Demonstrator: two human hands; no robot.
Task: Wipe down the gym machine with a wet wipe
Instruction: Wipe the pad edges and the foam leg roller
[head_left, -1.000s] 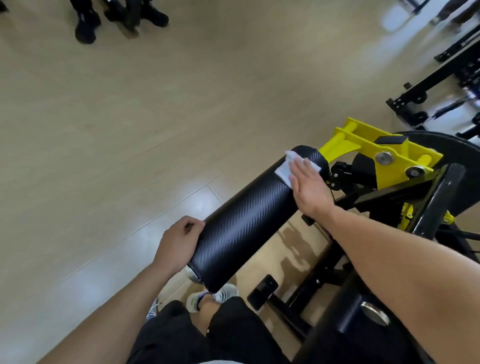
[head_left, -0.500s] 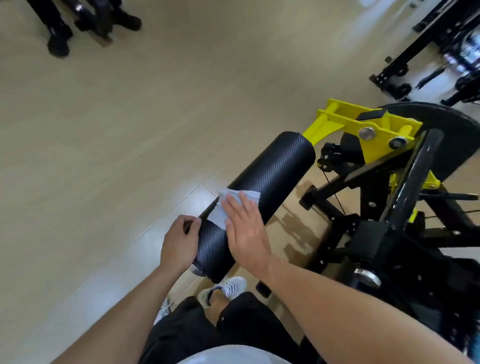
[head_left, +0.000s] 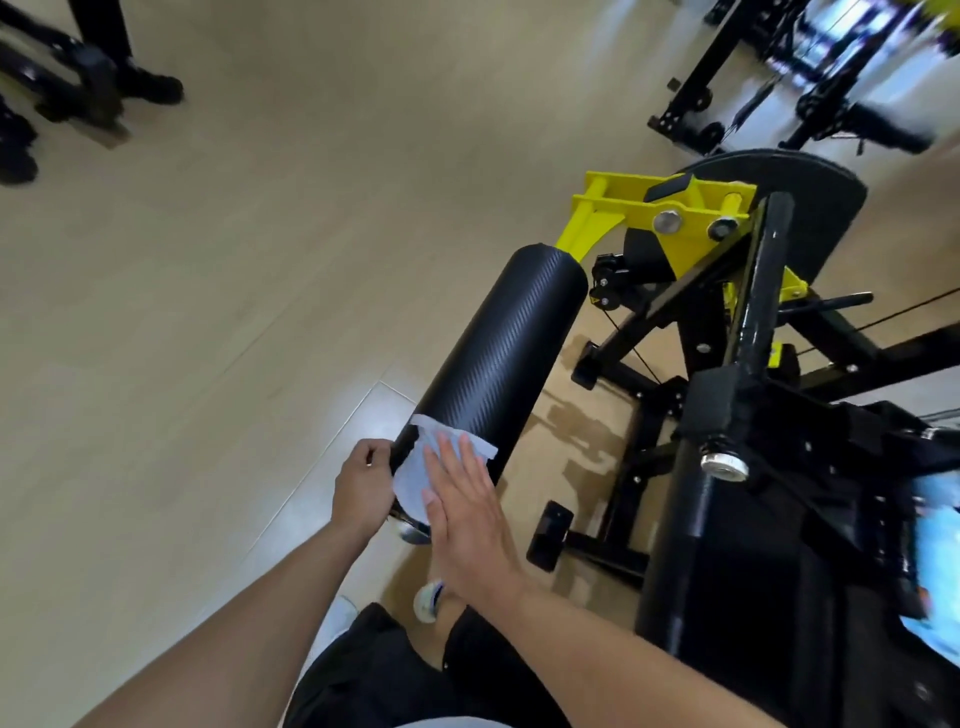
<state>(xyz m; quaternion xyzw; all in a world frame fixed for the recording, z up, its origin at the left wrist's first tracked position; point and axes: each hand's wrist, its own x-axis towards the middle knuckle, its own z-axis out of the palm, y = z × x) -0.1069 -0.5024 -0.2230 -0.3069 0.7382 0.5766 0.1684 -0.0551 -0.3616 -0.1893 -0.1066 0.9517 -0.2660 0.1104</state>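
A black textured roller pad (head_left: 511, 343) juts from the yellow and black gym machine (head_left: 675, 213) toward me. My left hand (head_left: 361, 483) grips the near end of the roller pad from its left side. A white wet wipe (head_left: 415, 480) lies over that near end. My right hand (head_left: 467, 509) presses flat on the wet wipe, fingers spread and pointing up along the pad. Part of the wipe is hidden under my right palm.
The machine's black frame and post (head_left: 753, 312) stand right of the pad. More black equipment (head_left: 727, 78) sits at the upper right. Another person's black shoes (head_left: 150, 85) stand at the upper left on the pale wood floor (head_left: 234, 260). My shoe (head_left: 428, 603) is below the pad.
My right hand has slid the wipe from the pad's far end down to its near end. My left hand kept its grip on the near end.
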